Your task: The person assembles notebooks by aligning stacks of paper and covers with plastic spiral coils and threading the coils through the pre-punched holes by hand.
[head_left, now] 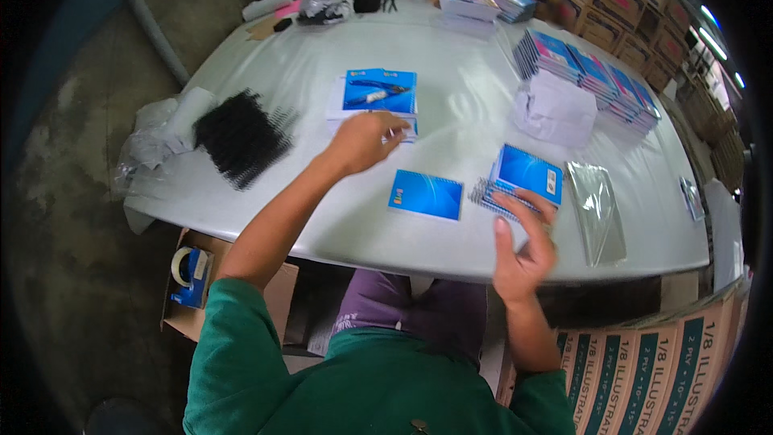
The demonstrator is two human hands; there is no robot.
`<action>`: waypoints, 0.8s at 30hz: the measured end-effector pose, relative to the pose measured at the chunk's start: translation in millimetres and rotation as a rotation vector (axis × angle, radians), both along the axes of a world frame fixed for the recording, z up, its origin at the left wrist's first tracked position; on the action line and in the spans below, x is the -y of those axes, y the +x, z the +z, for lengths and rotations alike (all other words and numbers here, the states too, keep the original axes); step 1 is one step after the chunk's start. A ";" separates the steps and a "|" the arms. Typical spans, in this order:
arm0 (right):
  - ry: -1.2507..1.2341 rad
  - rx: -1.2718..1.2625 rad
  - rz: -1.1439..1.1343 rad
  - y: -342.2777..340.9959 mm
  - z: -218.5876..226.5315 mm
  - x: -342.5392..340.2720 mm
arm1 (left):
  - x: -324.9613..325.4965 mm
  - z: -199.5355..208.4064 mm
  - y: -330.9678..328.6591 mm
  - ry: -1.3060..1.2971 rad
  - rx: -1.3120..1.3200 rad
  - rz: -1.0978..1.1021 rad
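Lying at right hand (527, 254): notebooks (525, 174)

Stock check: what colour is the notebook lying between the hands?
The notebook is mostly blue, clearest in head view.

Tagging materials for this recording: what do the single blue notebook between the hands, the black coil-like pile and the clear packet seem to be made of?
Blue notebook: probably paper or card, smooth-looking, going by its flat, printed cover. Black coil-like pile: perhaps plastic, being uniformly dark with fine ridges; coated wire is possible. Clear packet: likely glossy plastic film, given its bright streaks.
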State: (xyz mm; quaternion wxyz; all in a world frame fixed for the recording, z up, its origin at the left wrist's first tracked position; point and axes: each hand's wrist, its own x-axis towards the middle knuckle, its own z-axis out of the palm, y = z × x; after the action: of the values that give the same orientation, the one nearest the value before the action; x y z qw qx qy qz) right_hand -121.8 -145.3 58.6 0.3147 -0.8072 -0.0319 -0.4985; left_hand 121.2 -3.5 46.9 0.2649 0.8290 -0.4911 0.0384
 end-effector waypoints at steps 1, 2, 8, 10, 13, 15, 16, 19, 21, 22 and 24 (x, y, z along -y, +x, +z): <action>0.145 -0.046 0.030 5.4 -24.1 1.5 | 5.7 -23.0 -4.3 0.038 0.008 -0.107; 0.397 -0.111 0.072 6.1 -41.8 -0.1 | 15.6 -36.4 -21.1 0.161 -0.069 -0.126; 1.243 -0.937 0.604 -31.9 -116.3 -15.7 | -3.5 -129.2 -80.1 0.155 0.047 -0.180; 1.361 -1.260 0.657 -56.4 -129.7 -11.0 | -16.0 -125.1 -105.1 0.151 0.054 -0.251; 1.784 -1.045 0.769 -63.8 -156.9 -10.5 | -35.2 -94.4 -127.9 0.276 0.106 -0.329; 1.908 -0.867 0.778 -56.1 -146.1 -18.9 | -47.3 -106.8 -137.1 0.229 0.137 -0.330; 1.896 -0.828 0.744 -48.0 -127.3 -29.4 | -53.4 -119.8 -139.7 0.178 0.150 -0.331; 1.727 -0.777 0.641 -42.6 -136.5 -29.5 | -54.3 -115.7 -156.1 0.101 0.138 -0.411; 1.741 -0.747 0.656 -41.7 -131.7 -28.3 | -59.0 -97.9 -159.9 0.167 0.173 -0.467; 1.689 -0.736 0.630 -43.7 -132.8 -27.4 | -60.6 -71.6 -156.2 0.175 0.144 -0.400; 1.574 -0.714 0.577 -45.5 -135.8 -24.2 | -60.1 -29.9 -148.1 0.073 0.005 -0.288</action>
State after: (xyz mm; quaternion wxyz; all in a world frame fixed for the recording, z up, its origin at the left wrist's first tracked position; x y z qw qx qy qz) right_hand -167.4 -121.1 -77.2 0.8783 -0.4264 0.2161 0.0012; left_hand -26.9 56.6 17.1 0.2358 0.7590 -0.6067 -0.0158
